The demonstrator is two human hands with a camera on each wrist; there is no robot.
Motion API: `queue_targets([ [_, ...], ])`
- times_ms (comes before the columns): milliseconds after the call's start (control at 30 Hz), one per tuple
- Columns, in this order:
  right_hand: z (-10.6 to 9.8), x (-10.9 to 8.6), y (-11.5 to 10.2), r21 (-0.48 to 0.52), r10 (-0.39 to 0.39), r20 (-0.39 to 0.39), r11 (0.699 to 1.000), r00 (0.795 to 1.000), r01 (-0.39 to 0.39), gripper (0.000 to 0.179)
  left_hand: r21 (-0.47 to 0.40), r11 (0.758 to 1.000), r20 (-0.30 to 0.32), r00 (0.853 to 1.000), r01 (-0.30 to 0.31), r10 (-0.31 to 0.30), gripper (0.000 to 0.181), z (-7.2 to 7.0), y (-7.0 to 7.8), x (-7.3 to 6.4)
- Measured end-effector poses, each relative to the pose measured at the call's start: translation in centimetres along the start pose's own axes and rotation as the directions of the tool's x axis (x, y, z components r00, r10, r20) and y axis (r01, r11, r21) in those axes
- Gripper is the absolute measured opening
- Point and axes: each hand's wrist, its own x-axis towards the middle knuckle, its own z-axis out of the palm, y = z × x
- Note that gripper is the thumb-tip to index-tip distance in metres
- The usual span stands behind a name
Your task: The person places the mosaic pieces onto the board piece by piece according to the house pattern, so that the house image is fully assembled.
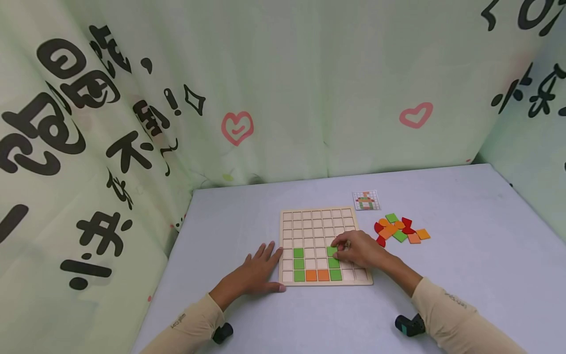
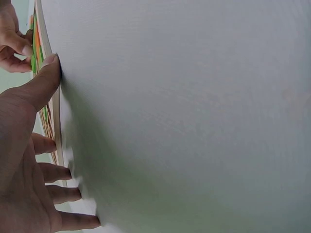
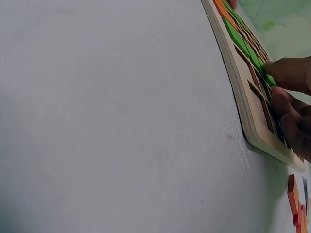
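A wooden grid board (image 1: 326, 285) lies on the table, its square cells partly filled with tiles. On its left side stands a column of green square tiles (image 1: 298, 264); two orange square tiles (image 1: 317, 275) sit in the bottom row, and more green tiles (image 1: 335, 275) run up the right. My right hand (image 1: 362, 249) pinches the topmost green square tile (image 3: 270, 79) of that right column between thumb and fingers, at its cell. With fingers spread, my left hand (image 1: 254, 275) rests at the board's left edge, thumb by the lower left corner.
Right of the board lies a loose pile of red, orange and green tiles (image 1: 400, 235). Behind it is a small pattern card (image 1: 366, 200) with a coloured figure on a grid. Black devices (image 1: 409, 325) show under both wrists. A printed curtain (image 1: 327, 98) hangs along the table's back.
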Motion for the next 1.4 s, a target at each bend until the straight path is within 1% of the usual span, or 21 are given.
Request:
queue_targets([
  [100,0.05,-0.11,0.13,-0.002,0.01,-0.004,1.0,1.0,-0.01,0.021,-0.004,1.0,-0.002,1.0,-0.007,0.007,0.101,0.03,0.16,-0.04],
  [300,0.1,0.05,-0.01,-0.019,0.002,-0.01,1.0,1.0,-0.002,0.018,-0.02,1.0,-0.011,1.0,-0.007,0.006,0.1,-0.48,0.39,-0.49],
  [500,0.04,0.03,-0.31,-0.033,0.033,-0.023,0.999,0.999,-0.034,0.018,-0.006,1.0,-0.027,1.0,-0.017,0.017,0.1,-0.49,0.35,-0.38],
  [733,0.28,0.07,-0.23,-0.025,0.055,-0.02,0.998,0.998,-0.055,0.016,-0.017,1.0,-0.015,1.0,-0.011,0.011,0.1,-0.35,0.33,-0.31],
  [1000,0.3,0.15,-0.27,-0.038,0.054,-0.022,0.998,0.998,-0.055,0.015,-0.019,1.0,-0.015,1.0,-0.014,0.014,0.101,-0.31,0.25,-0.42],
  [1233,0.31,0.15,-0.42,-0.061,0.075,-0.028,0.995,0.997,-0.076,0.017,-0.023,1.0,-0.011,1.0,-0.009,0.009,0.101,-0.38,0.28,-0.45],
  [1400,0.2,0.11,-0.4,-0.069,0.052,-0.025,0.996,0.998,-0.053,0.018,-0.016,1.0,-0.008,1.0,-0.009,0.008,0.101,-0.45,0.24,-0.36],
])
